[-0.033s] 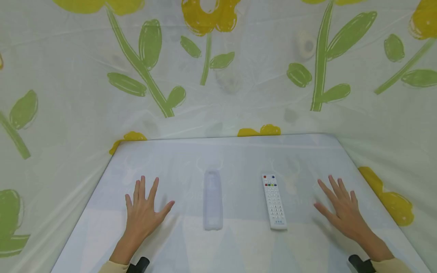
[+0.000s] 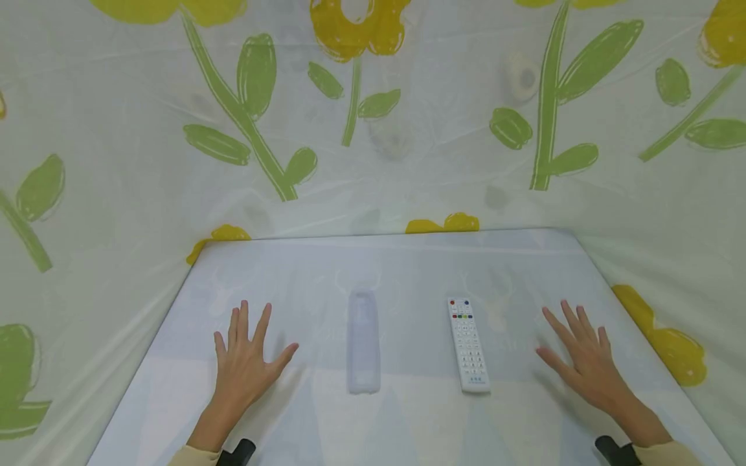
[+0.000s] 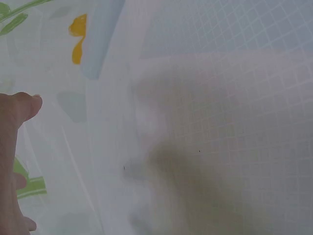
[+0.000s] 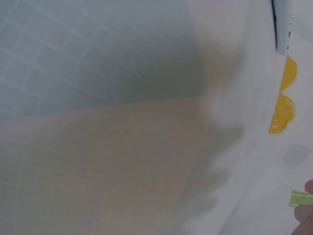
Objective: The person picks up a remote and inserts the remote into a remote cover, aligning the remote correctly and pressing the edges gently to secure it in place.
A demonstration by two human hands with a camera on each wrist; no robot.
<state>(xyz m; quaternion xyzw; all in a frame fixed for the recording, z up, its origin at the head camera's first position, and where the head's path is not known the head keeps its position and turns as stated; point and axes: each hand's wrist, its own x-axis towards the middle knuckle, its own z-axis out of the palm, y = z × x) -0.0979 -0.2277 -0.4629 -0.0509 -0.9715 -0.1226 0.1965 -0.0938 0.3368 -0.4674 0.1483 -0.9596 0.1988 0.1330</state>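
Note:
A white remote control [image 2: 469, 346] lies buttons up on the table, right of the middle in the head view. To its left is a long translucent sleeve [image 2: 364, 343], about the same length as the remote. My left hand [image 2: 243, 370] is farther left, palm down with fingers spread, and holds nothing. On the far right my right hand [image 2: 590, 369] is likewise spread and apart from the remote. Shadows fall beside both hands. Only parts of the left fingers [image 3: 28, 106] and right fingers [image 4: 304, 213] show in the wrist views.
The white table [image 2: 408, 265] has a pale blue pattern. A whitish cloth [image 2: 443, 129] printed with yellow flowers and green leaves rises behind it and hangs along both sides. A black wrist strap [image 2: 236, 453] shows at the left sleeve, another [image 2: 618, 450] at the right.

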